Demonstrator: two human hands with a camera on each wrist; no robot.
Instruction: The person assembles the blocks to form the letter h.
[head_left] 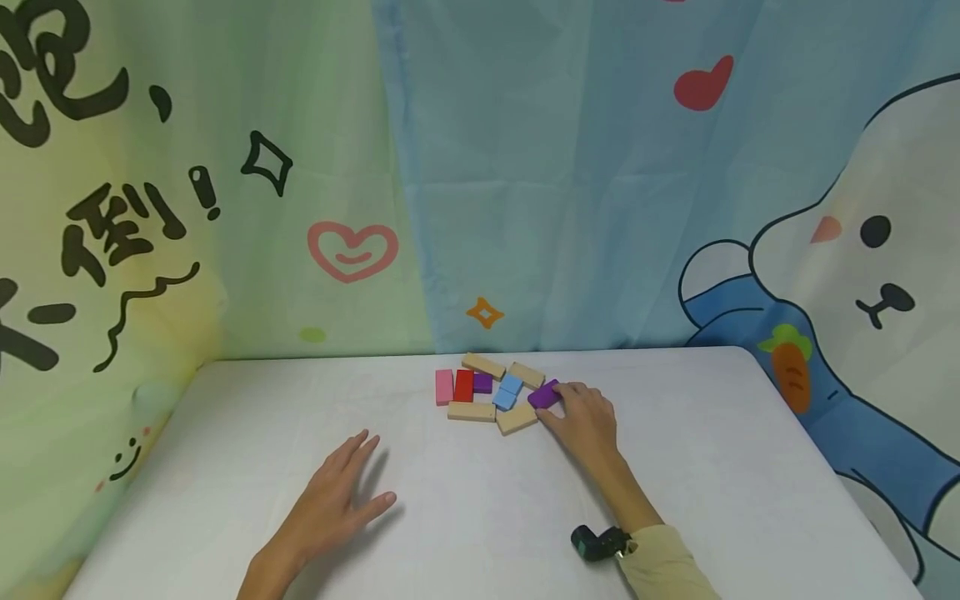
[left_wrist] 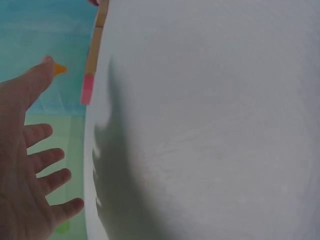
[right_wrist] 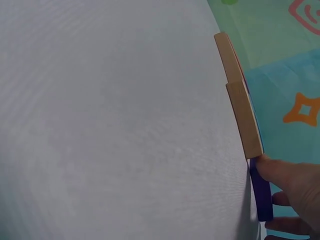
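Note:
Flat on the table lies a fish-like arrangement of small blocks. In the head view, a purple block [head_left: 543, 394] at its right end is pinched between the thumb and fingers of my right hand [head_left: 587, 425]; the right wrist view shows this purple block [right_wrist: 261, 192] beside a wooden block [right_wrist: 245, 120]. Left of it are two light blue blocks [head_left: 508, 392], several wooden blocks [head_left: 472, 412], a second purple block [head_left: 483, 383], a red block [head_left: 464, 386] and a pink block [head_left: 444, 387]. My left hand [head_left: 337, 496] hovers over the table with spread fingers, holding nothing.
A white-covered table [head_left: 450, 517] spans the lower view. Behind it hangs a printed curtain [head_left: 525, 208] with hearts and a cartoon bear. A dark camera [head_left: 596, 543] is strapped to the right wrist.

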